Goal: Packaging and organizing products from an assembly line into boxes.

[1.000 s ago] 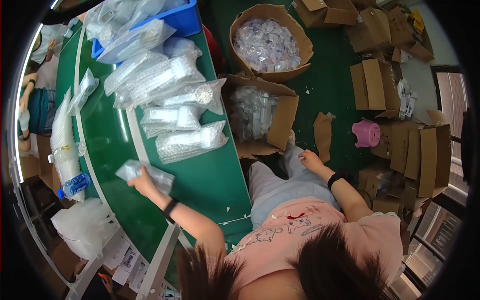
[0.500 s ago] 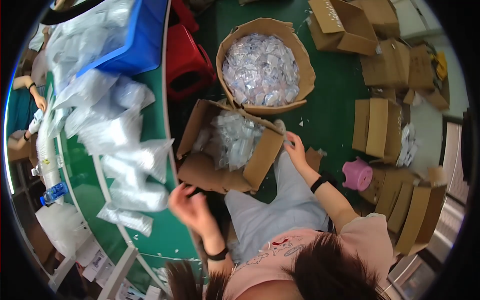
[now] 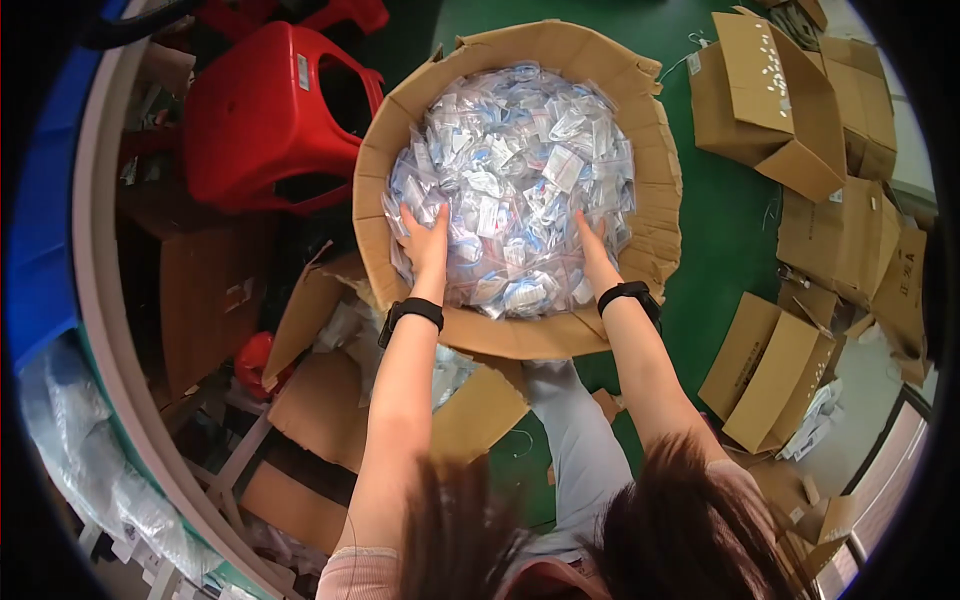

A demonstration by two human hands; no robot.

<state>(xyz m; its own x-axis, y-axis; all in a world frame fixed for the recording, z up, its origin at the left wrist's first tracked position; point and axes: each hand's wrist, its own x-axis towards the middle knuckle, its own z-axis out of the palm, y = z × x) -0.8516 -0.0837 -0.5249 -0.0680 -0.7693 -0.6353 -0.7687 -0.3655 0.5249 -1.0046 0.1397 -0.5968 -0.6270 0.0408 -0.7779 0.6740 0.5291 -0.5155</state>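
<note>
A large round-sided cardboard box [image 3: 655,200] stands in front of me, heaped with small clear plastic bags [image 3: 500,165] that have white and blue contents. My left hand [image 3: 425,242] rests on the left side of the heap, thumb and fingers apart. On the right side of the heap, my right hand [image 3: 596,250] dips in among the bags with its fingers stretched out; some fingertips are hidden. Neither hand visibly grips a bag. Below my left forearm is a smaller open cardboard box [image 3: 320,415], holding clear plastic bags [image 3: 455,375], partly covered by the arm.
A red plastic stool [image 3: 240,130] stands left of the round box. Farther left runs a table edge [image 3: 135,400], with clear bags [image 3: 80,450] and a blue bin [image 3: 45,200]. Open cardboard boxes [image 3: 765,370] line the right side of the green floor [image 3: 690,290].
Both hands have moved from around the smaller box to the heap in the round box. The view has shifted closer to it, and the table now lies at the far left.
</note>
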